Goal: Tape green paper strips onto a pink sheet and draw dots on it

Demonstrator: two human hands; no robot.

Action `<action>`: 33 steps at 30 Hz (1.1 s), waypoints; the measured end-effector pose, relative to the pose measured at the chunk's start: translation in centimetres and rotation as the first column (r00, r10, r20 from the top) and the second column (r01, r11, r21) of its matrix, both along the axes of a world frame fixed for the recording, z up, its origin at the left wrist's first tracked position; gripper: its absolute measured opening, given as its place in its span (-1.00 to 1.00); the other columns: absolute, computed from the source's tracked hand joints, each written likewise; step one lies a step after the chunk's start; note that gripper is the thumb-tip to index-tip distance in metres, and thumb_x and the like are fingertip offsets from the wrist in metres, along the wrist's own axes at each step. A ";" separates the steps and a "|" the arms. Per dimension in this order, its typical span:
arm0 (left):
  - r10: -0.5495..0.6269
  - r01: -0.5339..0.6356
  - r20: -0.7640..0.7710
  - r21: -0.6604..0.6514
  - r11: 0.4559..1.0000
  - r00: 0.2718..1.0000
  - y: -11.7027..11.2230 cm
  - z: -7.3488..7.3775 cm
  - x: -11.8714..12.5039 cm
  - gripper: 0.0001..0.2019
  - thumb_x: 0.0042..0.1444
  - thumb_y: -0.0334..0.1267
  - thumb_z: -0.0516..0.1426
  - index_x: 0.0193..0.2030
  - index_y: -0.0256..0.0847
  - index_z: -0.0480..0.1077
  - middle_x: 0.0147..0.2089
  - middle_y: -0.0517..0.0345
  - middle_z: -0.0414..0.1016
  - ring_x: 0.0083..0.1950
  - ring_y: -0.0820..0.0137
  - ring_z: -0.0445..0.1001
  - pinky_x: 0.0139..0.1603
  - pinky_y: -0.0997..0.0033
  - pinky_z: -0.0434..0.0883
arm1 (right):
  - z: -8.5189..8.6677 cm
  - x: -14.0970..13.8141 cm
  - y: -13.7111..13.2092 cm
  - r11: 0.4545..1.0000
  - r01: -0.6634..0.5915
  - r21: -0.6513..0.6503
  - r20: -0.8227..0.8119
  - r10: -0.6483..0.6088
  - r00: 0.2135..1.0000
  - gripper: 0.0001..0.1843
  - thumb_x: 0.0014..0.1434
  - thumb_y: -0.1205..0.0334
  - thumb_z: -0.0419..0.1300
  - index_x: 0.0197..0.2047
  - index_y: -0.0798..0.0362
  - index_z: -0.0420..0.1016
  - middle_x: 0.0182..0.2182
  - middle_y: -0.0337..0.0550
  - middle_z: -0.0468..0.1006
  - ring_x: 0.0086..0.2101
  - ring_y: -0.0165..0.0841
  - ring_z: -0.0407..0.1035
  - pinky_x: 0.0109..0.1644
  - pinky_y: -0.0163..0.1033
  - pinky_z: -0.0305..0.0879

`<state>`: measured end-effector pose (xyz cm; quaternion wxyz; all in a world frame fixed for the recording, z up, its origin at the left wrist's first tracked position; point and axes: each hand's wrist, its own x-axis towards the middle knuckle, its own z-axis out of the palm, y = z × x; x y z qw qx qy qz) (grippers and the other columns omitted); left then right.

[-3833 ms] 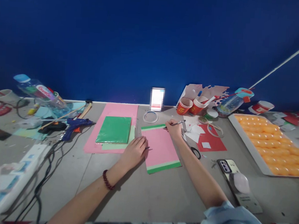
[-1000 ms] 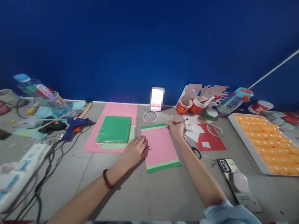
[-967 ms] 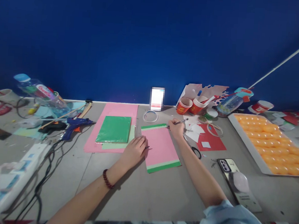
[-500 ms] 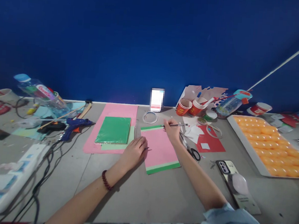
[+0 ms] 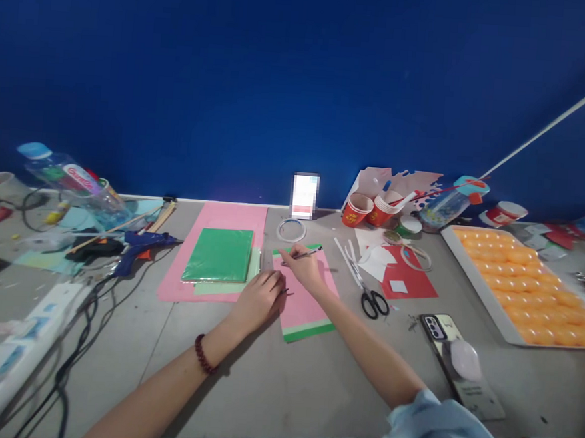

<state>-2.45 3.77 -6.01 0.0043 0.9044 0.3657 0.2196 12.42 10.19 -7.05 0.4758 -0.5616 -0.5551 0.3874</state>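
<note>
A pink sheet (image 5: 300,306) with green bands at its top and bottom ends lies at a slant on the grey table. My right hand (image 5: 301,263) rests on its upper part, fingers pinched round a slim dark pen (image 5: 311,252), whose rear end points up right. Over the sheet's left edge lies my left hand (image 5: 261,293), fingers together and bent. A thin dark tip (image 5: 286,290) sticks out from under those fingers; the rest of it is hidden. Just left, a wrapped pack of green paper (image 5: 218,254) sits on a larger pink sheet (image 5: 177,290).
Black-handled scissors (image 5: 375,304), red paper (image 5: 418,281) and a phone (image 5: 442,329) lie to the right, beyond them a tray of orange balls (image 5: 523,288). Paper cups (image 5: 357,211) stand at the back. Leftward are a blue glue gun (image 5: 137,251) and a power strip (image 5: 28,334).
My right hand has moved left and slightly down across the pink sheet with the pen, uncovering the scissors. My left hand stays on the sheet's left edge. The view has shifted slightly.
</note>
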 end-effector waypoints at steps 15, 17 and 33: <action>0.006 -0.006 -0.017 -0.002 1.000 1.000 0.0 -0.1 0.0 -0.83 0.25 -0.34 0.04 -0.06 -0.27 0.36 -0.07 -0.08 0.44 0.00 0.19 0.40 -0.01 0.14 0.42 | -0.1 0.0 -0.3 0.998 0.001 0.063 0.038 -0.003 0.999 -0.66 0.00 0.10 0.13 -0.66 -0.03 0.08 -0.72 -0.37 0.24 -0.54 -0.36 0.39 -0.50 -0.34 0.16; 0.007 -0.007 -0.017 0.000 1.000 1.000 0.0 -0.1 0.0 -0.83 0.25 -0.33 0.04 -0.06 -0.28 0.37 -0.07 -0.08 0.44 0.00 0.19 0.40 -0.01 0.14 0.42 | -0.1 0.0 -0.3 0.998 0.008 0.064 0.030 -0.010 0.999 -0.66 0.00 0.10 0.13 -0.66 -0.03 0.09 -0.72 -0.37 0.25 -0.54 -0.36 0.40 -0.50 -0.34 0.17; 0.000 0.000 -0.012 0.020 1.000 1.000 -0.1 0.2 0.1 -0.81 0.27 -0.31 0.02 -0.05 -0.30 0.36 -0.06 -0.10 0.44 -0.01 0.17 0.41 -0.02 0.12 0.43 | -0.4 0.9 0.0 0.996 0.045 0.071 -0.002 -0.045 0.999 -0.65 0.01 0.09 0.10 -0.67 -0.05 0.05 -0.74 -0.37 0.24 -0.57 -0.34 0.41 -0.50 -0.34 0.26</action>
